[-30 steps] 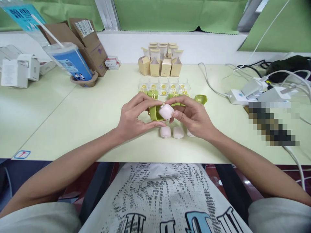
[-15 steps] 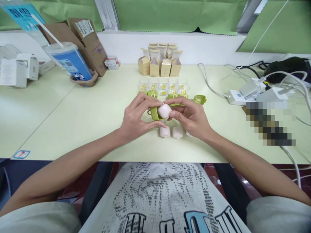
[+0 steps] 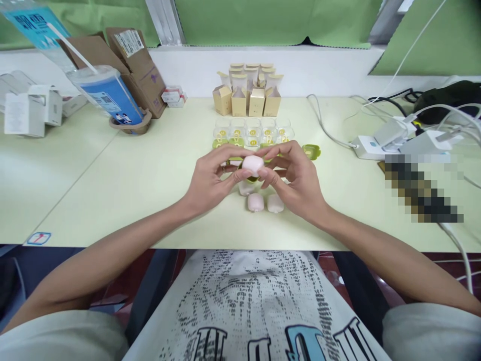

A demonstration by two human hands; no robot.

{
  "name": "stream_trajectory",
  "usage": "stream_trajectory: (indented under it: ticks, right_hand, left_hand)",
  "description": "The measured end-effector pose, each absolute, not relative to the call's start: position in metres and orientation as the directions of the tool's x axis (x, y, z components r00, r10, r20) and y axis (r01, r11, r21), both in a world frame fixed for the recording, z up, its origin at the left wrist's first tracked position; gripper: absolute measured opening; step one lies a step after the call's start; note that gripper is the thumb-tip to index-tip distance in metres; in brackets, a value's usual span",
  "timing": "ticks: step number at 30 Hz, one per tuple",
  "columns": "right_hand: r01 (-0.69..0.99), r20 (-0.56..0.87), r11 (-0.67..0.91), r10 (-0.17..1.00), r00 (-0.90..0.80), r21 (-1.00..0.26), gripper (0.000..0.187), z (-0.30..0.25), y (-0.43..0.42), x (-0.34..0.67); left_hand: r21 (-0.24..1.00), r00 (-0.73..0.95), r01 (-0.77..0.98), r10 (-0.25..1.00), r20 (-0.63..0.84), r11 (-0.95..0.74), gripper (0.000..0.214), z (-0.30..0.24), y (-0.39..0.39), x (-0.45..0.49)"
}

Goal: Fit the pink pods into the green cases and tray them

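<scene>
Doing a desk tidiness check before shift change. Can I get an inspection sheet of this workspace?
Surface: pale green table, no spills seen.
Job's things: pink case held over a green cover, mostly hidden; spare pink cases on the table; loose green covers, clear boxes and tan cartons in rows behind.
Clutter: drink cup, cardboard box, white boxes at left.
Grippers: left hand and right hand both pinch the pink case.
Cables: white cables and power strip at right.
Surroundings: green panels behind; black bag far right.

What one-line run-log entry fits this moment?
left hand: on pink case | right hand: on same case | green cover: beneath it | table: spare pink cases
</scene>
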State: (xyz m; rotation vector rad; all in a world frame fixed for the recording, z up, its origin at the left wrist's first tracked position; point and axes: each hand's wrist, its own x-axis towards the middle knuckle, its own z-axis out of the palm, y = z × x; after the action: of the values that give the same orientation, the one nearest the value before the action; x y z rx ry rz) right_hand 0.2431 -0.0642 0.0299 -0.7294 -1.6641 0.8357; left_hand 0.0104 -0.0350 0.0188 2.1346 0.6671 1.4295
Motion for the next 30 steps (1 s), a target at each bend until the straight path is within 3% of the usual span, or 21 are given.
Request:
stream_trajectory:
  ticks: [6, 12, 17, 22, 30]
  right_hand:
    - [0.057, 0.48, 0.513, 0.832, -0.28, -0.856, 0.048, 0.031, -0.064, 0.243]
    - [0.039, 0.506, 0.538, 0.813, -0.288, -0.842, 0.039, 0.039, -0.066, 0.247]
    - [0.094, 0.496, 0.545, 0.812, -0.309, -0.833, 0.027, 0.038, -0.065, 0.246]
    - [0.179, 0.581, 0.637, 0.764, -0.281, -0.75, 0.02, 0.037, -0.066, 0.245]
    - [0.187, 0.627, 0.675, 0.735, -0.258, -0.714, 0.02, 0.036, -0.069, 0.245]
  left_hand:
    - [0.628, 0.227, 0.108, 0.634, 0.739, -0.77, 0.04, 0.018, -0.036, 0.015]
    - [0.643, 0.309, 0.079, 0.632, 0.711, -0.762, 0.041, 0.02, -0.045, 0.017]
    - [0.604, 0.317, 0.159, 0.62, 0.718, -0.781, 0.036, 0.023, -0.046, 0.017]
    - [0.556, 0.364, 0.231, 0.6, 0.712, -0.799, 0.032, 0.026, -0.047, 0.016]
    - [0.48, 0.385, 0.264, 0.548, 0.743, -0.837, 0.025, 0.03, -0.048, 0.014]
